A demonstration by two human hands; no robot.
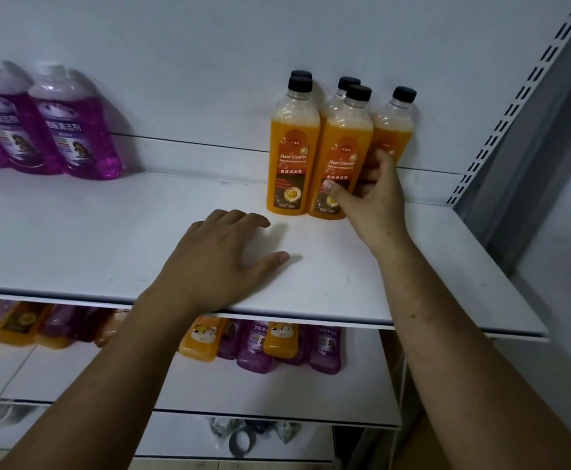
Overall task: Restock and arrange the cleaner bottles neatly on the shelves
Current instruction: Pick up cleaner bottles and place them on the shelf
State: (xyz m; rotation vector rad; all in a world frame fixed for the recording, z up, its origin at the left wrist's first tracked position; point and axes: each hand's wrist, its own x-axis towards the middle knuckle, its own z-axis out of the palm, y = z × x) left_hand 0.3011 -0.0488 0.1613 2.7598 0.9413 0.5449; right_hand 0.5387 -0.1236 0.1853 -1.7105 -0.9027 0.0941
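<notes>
Sliding the orange floor cleaner bottle [340, 140], clasped by the right grip [372, 195] on the upper shelf [107, 239], is best done upright, flush with its neighbour [292, 154]; the left grip [223, 256] lies spread.

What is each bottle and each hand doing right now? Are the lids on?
Front-right orange floor cleaner bottle, upright, black cap on, gripped by the right hand.
Other orange floor cleaner bottles, upright, capped, untouched.
Purple cleaner bottles, standing, capped, at far left.
Left hand, open, palm down on the upper shelf.
Lower-shelf bottles, orange and purple mixed, tops hidden.
</notes>
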